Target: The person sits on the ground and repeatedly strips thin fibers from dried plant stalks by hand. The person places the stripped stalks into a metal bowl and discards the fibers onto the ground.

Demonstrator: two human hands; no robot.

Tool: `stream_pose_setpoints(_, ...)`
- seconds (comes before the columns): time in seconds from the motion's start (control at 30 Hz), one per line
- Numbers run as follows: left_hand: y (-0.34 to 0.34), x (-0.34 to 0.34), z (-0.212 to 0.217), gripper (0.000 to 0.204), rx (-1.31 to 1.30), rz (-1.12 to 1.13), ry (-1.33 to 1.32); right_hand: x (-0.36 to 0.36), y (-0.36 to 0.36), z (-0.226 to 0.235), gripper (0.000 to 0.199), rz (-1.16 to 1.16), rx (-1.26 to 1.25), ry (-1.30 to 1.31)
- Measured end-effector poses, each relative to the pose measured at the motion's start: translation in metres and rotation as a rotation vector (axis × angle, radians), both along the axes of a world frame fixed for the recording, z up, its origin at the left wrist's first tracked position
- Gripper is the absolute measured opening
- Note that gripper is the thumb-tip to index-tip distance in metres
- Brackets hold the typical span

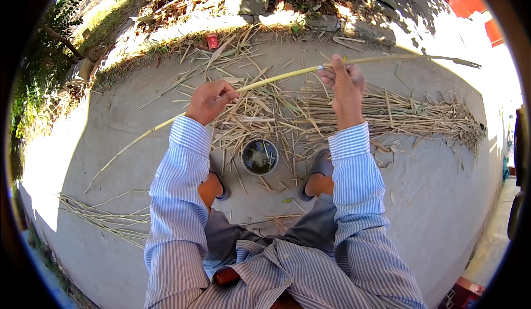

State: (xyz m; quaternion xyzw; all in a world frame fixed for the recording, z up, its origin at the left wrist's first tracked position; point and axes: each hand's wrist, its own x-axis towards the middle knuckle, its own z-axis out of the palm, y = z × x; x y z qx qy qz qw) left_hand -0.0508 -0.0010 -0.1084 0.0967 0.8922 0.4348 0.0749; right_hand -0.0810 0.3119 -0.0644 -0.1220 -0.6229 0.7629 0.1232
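A long, thin yellow-green reed stalk (279,78) runs across in front of me, its thin end drooping at the left and its darker end reaching far right. My left hand (210,100) is closed round it, thumb along the top. My right hand (345,85) pinches it farther along, thumb raised. A small whitish piece shows by the right fingertips; I cannot make out what it is. Below the stalk, a heap of short cut pieces (246,118) lies on the concrete. A round container of dark liquid (260,157) stands between my feet.
A large bundle of dry stalks (409,113) lies at the right, a smaller bunch of thin stalks (110,217) at the lower left. A red packet (212,41) lies near the far edge, by stone blocks (251,0) and dry leaves. Green bushes stand at the left.
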Motion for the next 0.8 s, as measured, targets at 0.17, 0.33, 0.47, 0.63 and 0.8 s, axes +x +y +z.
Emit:
stream_pose_setpoints(0.17, 0.008, 0.002, -0.012, 0.019, -0.383, -0.070, 0.583, 0.000, -0.006, 0.002, 0.034, 0.009, 0.003, 0.032)
stream_pose_setpoints(0.33, 0.001, 0.005, -0.008, 0.022, -0.718, -0.050, 0.555, -0.001, -0.004, -0.001, 0.035, 0.039, -0.041, 0.076)
stream_pose_setpoints(0.47, 0.006, 0.011, 0.002, 0.027, -0.693, 0.048, 0.484, 0.001, -0.007, -0.009, 0.032, 0.115, -0.131, 0.071)
stream_pose_setpoints(0.63, 0.045, 0.009, 0.032, 0.022, -0.354, 0.045, 0.786, 0.011, -0.040, -0.011, 0.031, 0.311, -0.308, 0.015)
stream_pose_setpoints(0.8, -0.005, 0.027, 0.069, 0.016, -0.347, 0.044, 0.483, -0.014, 0.022, -0.008, 0.030, 0.203, -0.252, -0.077)
